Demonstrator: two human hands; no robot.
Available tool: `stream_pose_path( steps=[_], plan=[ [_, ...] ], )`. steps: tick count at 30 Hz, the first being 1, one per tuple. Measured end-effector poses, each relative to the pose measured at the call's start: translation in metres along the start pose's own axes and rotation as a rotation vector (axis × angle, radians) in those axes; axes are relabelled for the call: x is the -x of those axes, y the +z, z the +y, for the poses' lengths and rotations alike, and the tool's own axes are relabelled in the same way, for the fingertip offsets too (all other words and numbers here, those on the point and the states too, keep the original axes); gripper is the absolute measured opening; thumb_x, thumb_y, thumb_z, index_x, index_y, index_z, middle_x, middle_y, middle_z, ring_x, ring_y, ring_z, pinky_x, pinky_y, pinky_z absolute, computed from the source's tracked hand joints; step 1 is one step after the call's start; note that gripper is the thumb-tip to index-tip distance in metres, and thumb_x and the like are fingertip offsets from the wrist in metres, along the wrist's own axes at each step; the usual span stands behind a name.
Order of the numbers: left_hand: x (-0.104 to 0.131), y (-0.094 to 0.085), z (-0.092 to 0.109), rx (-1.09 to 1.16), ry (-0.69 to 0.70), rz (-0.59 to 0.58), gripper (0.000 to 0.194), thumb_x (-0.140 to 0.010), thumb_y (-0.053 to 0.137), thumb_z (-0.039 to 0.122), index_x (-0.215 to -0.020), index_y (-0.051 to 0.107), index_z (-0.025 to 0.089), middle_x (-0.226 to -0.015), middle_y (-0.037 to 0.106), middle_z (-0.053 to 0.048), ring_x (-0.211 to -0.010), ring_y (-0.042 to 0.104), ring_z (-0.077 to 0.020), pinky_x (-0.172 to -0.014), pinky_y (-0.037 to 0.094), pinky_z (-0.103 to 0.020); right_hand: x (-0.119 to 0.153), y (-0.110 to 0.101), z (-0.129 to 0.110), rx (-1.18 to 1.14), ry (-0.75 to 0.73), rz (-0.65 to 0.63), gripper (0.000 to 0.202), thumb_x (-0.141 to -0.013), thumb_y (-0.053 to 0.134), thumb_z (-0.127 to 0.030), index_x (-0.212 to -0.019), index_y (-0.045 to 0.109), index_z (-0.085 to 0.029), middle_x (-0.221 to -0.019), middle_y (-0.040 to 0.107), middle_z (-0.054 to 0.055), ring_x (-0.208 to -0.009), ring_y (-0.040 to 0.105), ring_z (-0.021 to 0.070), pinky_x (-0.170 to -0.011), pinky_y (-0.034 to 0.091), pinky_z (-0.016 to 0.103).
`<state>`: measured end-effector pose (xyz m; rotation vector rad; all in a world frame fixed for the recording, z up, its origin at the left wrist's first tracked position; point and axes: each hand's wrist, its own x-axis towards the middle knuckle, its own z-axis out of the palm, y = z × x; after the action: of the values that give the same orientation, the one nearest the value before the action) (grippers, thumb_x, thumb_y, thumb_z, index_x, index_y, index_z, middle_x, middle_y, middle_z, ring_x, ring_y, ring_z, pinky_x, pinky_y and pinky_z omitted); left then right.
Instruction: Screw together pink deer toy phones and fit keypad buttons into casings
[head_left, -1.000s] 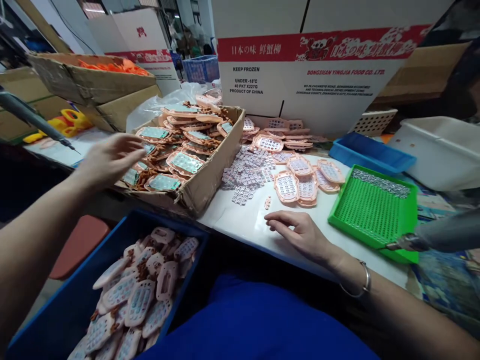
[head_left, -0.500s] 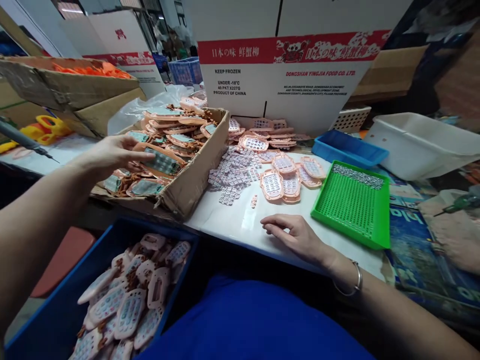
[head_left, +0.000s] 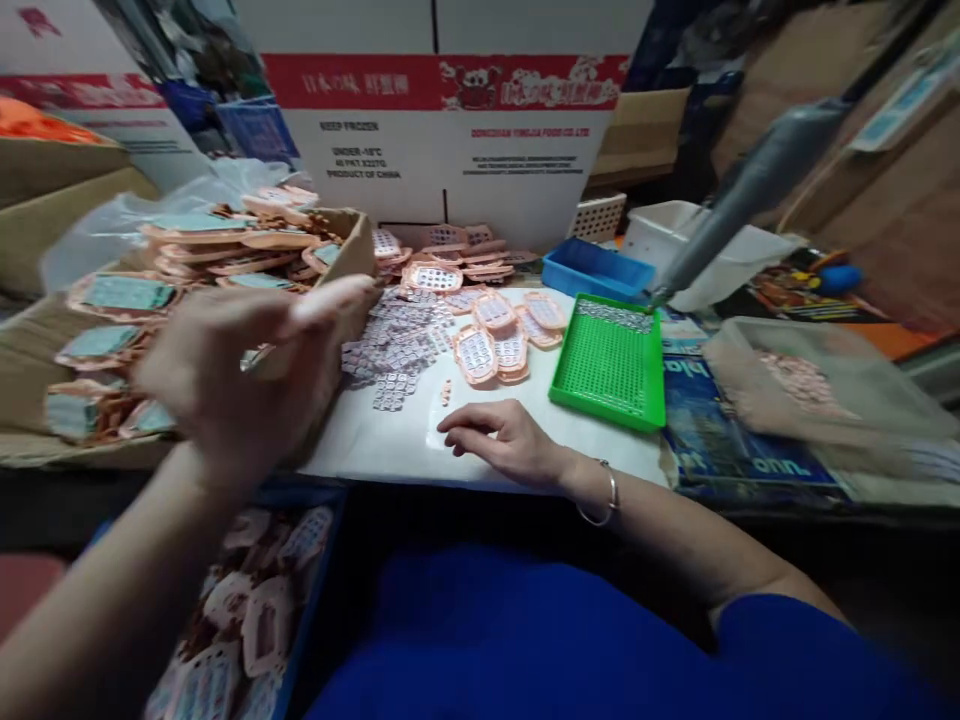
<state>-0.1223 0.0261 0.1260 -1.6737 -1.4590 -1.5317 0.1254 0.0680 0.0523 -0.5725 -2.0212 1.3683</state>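
My left hand (head_left: 244,365) is raised in front of the cardboard box (head_left: 351,260) of peach casings with green boards (head_left: 127,291). Motion blurs it; its fingers are bent round something pale that I cannot make out. On the white tabletop (head_left: 375,440) rests my right hand (head_left: 502,435), loosely curled, thumb and index tips slightly apart, nothing visible between them. Just beyond its fingertips is a small peach button strip (head_left: 446,393). Farther back are scattered small printed button pieces (head_left: 397,345) and a group of peach casings with keypads (head_left: 476,355).
A green tray (head_left: 611,365) with small metal parts stands right of the casings, a blue tray (head_left: 596,268) behind it. A grey tool (head_left: 757,190) hangs over them. At the right is a translucent tub (head_left: 885,380); a blue bin (head_left: 315,590) of casings stands below the table.
My left hand has come away from the casings in the box, up and toward me. The view has turned right. My right hand stays beside the button strip.
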Motion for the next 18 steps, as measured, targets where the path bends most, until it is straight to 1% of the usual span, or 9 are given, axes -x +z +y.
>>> stream_pose_path(
  steps=[2,3,4,6,9,11,13,15,18],
  plan=[
    [0.014,0.043,0.012,-0.043,0.419,-0.055,0.029,-0.07,0.079,0.015,-0.091,0.06,0.019,-0.084,0.07,-0.003,-0.076,0.062,-0.0149,-0.069,0.045,-0.027,0.006,0.0,0.004,0.08,-0.014,-0.029,0.02,-0.086,0.055,-0.022,-0.092,0.071,-0.012,-0.076,0.073,0.005,-0.064,0.067,0.0101,-0.061,0.052,0.02],
    [0.019,0.063,0.017,-0.041,0.508,-0.045,0.025,-0.074,0.075,0.013,-0.093,0.059,0.02,-0.083,0.071,-0.004,-0.075,0.061,-0.0159,-0.067,0.046,-0.027,0.009,-0.001,0.006,0.124,-0.017,-0.038,0.02,-0.087,0.055,-0.021,-0.092,0.072,-0.012,-0.076,0.073,0.005,-0.063,0.066,0.0097,-0.06,0.051,0.02],
    [0.024,0.082,0.019,-0.025,0.554,-0.057,0.02,-0.078,0.07,0.013,-0.092,0.058,0.02,-0.082,0.07,-0.005,-0.074,0.061,-0.0169,-0.066,0.046,-0.028,0.013,-0.003,0.008,0.162,-0.016,-0.046,0.02,-0.087,0.055,-0.02,-0.092,0.072,-0.012,-0.076,0.073,0.005,-0.063,0.065,0.0095,-0.06,0.05,0.02],
    [0.031,0.115,0.02,-0.019,0.535,-0.131,0.007,-0.086,0.061,0.014,-0.086,0.056,0.02,-0.08,0.07,-0.006,-0.071,0.059,-0.0184,-0.064,0.043,-0.03,0.02,-0.006,0.012,0.214,-0.009,-0.049,0.02,-0.088,0.055,-0.02,-0.092,0.072,-0.012,-0.078,0.074,0.005,-0.063,0.064,0.0093,-0.061,0.05,0.02],
    [0.04,0.148,0.015,-0.021,0.451,-0.332,0.019,-0.092,0.05,0.019,-0.073,0.054,0.021,-0.075,0.067,-0.008,-0.066,0.054,-0.0201,-0.059,0.038,-0.032,0.028,-0.012,0.017,0.244,0.015,-0.028,0.019,-0.088,0.056,-0.02,-0.092,0.073,-0.011,-0.08,0.075,0.006,-0.066,0.064,0.0095,-0.062,0.049,0.019],
    [0.046,0.161,0.014,-0.004,0.426,-0.423,0.023,-0.092,0.046,0.019,-0.07,0.053,0.021,-0.074,0.065,-0.008,-0.066,0.053,-0.0204,-0.058,0.035,-0.033,0.032,-0.015,0.02,0.242,0.048,-0.005,0.019,-0.087,0.056,-0.019,-0.092,0.073,-0.012,-0.08,0.075,0.005,-0.066,0.064,0.0093,-0.062,0.049,0.019],
    [0.053,0.167,0.015,0.023,0.414,-0.492,0.024,-0.092,0.045,0.019,-0.07,0.054,0.022,-0.074,0.064,-0.008,-0.066,0.052,-0.0205,-0.058,0.035,-0.032,0.033,-0.017,0.022,0.231,0.081,0.013,0.018,-0.087,0.056,-0.019,-0.092,0.072,-0.013,-0.079,0.074,0.004,-0.065,0.064,0.0086,-0.06,0.048,0.018],
    [0.06,0.169,0.018,0.047,0.396,-0.567,0.023,-0.092,0.046,0.02,-0.071,0.055,0.022,-0.075,0.063,-0.009,-0.068,0.052,-0.0214,-0.058,0.037,-0.032,0.034,-0.019,0.023,0.218,0.099,0.025,0.018,-0.087,0.056,-0.02,-0.093,0.072,-0.013,-0.078,0.074,0.003,-0.063,0.063,0.0081,-0.059,0.049,0.018],
    [0.067,0.164,0.02,0.079,0.377,-0.67,0.016,-0.089,0.048,0.023,-0.077,0.059,0.021,-0.081,0.063,-0.011,-0.074,0.055,-0.0245,-0.061,0.042,-0.034,0.032,-0.021,0.022,0.205,0.09,0.075,0.02,-0.088,0.055,-0.022,-0.094,0.071,-0.013,-0.076,0.073,0.003,-0.063,0.064,0.0085,-0.059,0.049,0.019]
  ],
)
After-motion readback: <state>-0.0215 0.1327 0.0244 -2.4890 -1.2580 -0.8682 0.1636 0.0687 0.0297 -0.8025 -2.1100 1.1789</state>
